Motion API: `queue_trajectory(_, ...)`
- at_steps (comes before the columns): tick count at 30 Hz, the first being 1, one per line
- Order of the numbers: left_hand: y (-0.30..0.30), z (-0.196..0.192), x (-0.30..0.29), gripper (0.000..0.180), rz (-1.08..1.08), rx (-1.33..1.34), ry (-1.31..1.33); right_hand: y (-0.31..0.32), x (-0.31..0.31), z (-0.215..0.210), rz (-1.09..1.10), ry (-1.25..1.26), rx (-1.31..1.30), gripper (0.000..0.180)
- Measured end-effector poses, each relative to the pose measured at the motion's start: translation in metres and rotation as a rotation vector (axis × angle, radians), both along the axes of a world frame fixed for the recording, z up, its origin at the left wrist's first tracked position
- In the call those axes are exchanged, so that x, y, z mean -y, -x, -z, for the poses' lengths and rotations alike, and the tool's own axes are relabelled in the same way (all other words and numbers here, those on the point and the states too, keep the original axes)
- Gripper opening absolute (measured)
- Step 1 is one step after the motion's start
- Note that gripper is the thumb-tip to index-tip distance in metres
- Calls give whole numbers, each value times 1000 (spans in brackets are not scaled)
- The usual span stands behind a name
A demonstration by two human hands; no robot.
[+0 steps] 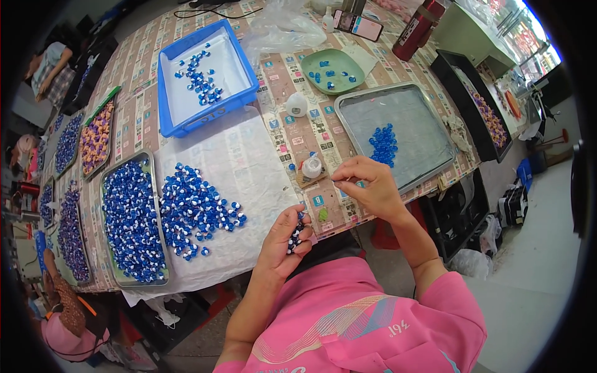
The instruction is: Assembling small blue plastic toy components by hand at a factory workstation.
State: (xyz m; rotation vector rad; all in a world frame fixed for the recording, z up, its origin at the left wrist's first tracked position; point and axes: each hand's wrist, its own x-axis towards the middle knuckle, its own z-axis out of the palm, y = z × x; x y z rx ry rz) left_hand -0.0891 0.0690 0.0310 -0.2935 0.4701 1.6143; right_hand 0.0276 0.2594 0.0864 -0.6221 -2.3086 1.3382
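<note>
My left hand (280, 245) is cupped and closed around several small blue-and-white beads (296, 233) at the table's front edge. My right hand (372, 186) has thumb and forefinger pinched together. Whatever is at its fingertips is too small to name. Just left of those fingertips stands a small white round-topped pot (311, 166) on a little board, with a loose blue bead (292, 167) beside it. Clear blue beads (384, 145) lie in a heap in the metal tray (435, 163), behind and to the right of my right hand.
A spread of blue-and-white beads (193, 208) covers white paper at left, beside a full tray (104, 248). Farther back are a blue bin (166, 118), a green dish (339, 59), a white bottle (296, 104), a phone (359, 25) and a red flask (416, 31). Another person (68, 323) sits at left.
</note>
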Motion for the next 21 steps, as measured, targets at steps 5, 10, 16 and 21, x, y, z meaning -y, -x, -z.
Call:
queue_trajectory(5,7,0,5,26,8,-10,9,26,0,-6,37,-235,44,16)
queue_trajectory(10,10,1,8,30,-11,-40,33,46,0,-2,5,-371,-5,16)
queue_trajectory(16,14,-5,8,31,-12,-61,37,54,-2,2,-61,-437,-1,16)
queue_trajectory(21,14,0,6,30,-13,-52,38,53,-1,2,-65,-438,-22,15)
